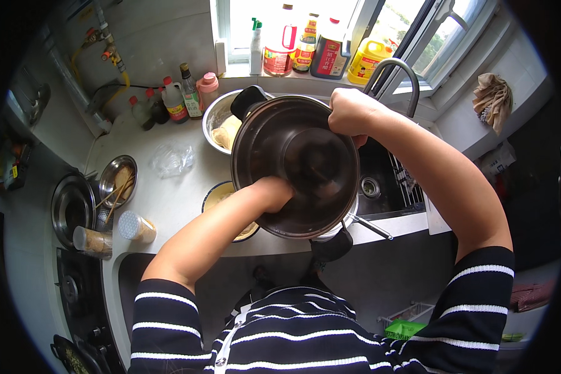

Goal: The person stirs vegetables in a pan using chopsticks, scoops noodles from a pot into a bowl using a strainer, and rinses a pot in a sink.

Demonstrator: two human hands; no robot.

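Note:
A large dark brown pot (pixel 262 149) with black side handles is held up over the counter. My right hand (pixel 354 113) is closed on its far right rim, the fingers wrapped over the edge. Across the near left rim reaches my left hand (pixel 275 192), lying against the pot's dark round surface; its fingers are lost from sight there. Behind the pot, a steel bowl (pixel 213 128) with pale dough-like stuff (pixel 227 132) is partly covered. Under my left forearm shows a dark-rimmed bowl (pixel 213 193) with pale contents. A pan handle (pixel 373 227) sticks out below the pot's right side.
The black sink (pixel 389 199) and its curved tap (pixel 411 81) are at right. Bottles (pixel 174 103) line the back left; more jugs (pixel 330 57) fill the windowsill. Left lie a plastic bag (pixel 171 161), a steel bowl with chopsticks (pixel 119 181), and jars (pixel 136 227). A stove (pixel 75 293) is lower left.

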